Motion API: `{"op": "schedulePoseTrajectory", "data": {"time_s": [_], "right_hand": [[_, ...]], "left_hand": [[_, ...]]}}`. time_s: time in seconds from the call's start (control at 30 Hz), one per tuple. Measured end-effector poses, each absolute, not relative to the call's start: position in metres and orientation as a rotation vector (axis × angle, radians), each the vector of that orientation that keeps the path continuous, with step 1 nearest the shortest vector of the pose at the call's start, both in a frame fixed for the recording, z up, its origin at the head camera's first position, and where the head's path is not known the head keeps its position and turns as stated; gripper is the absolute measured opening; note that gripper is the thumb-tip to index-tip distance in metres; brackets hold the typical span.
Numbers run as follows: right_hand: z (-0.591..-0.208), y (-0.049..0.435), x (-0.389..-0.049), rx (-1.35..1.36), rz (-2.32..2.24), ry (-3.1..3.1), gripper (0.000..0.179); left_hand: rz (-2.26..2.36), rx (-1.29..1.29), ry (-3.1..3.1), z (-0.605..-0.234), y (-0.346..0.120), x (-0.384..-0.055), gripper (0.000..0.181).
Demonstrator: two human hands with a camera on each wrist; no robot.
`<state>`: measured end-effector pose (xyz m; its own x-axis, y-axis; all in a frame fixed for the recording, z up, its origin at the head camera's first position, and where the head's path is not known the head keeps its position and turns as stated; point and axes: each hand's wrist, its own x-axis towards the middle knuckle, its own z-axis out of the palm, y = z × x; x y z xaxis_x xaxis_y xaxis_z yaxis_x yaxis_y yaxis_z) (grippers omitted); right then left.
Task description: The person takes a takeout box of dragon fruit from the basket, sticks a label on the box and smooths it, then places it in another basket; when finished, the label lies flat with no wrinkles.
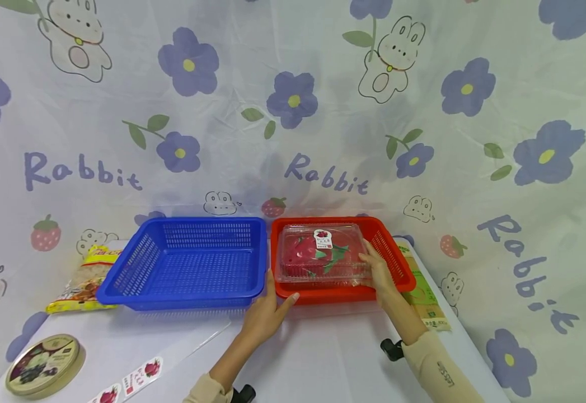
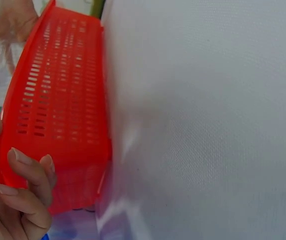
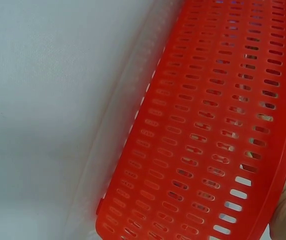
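A clear plastic box (image 1: pixel 293 271) with red dragon fruit (image 1: pixel 303 252) inside and a white label (image 1: pixel 323 239) on its lid sits over the red basket (image 1: pixel 318 294), which stands right of centre in the head view. My right hand (image 1: pixel 380 271) grips the box at its right end, fingers over the lid's edge. At the basket's front left corner, my left hand (image 1: pixel 264 316) holds the rim, its thumb on top and fingers (image 2: pixel 33 175) curled below in the left wrist view. The right wrist view shows mostly the slotted basket wall (image 3: pixel 198 130), with a bit of hand at the lower right.
A blue basket (image 1: pixel 204 271) stands left of the red one, beside a yellow-edged food bag (image 1: pixel 78 282). At front left lie a round tin (image 1: pixel 46 364) and a dragon fruit sticker strip (image 1: pixel 139 379). A green packet (image 1: pixel 426 296) lies at right. A printed curtain (image 1: pixel 242 162) hangs behind.
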<state>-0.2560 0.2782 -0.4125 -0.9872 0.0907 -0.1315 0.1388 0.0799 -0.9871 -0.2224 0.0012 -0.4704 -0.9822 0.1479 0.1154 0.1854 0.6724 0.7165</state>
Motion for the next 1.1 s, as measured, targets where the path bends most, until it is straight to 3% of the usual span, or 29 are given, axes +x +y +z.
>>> {"op": "schedulePoseTrajectory", "data": {"time_s": [1.1], "right_hand": [[-0.421,0.293,-0.278,0.239,-2.044,2.248,0.058]], "left_hand": [[-1.151,-0.240,-2.894,-0.470,0.003,-0.222,0.101]]}}
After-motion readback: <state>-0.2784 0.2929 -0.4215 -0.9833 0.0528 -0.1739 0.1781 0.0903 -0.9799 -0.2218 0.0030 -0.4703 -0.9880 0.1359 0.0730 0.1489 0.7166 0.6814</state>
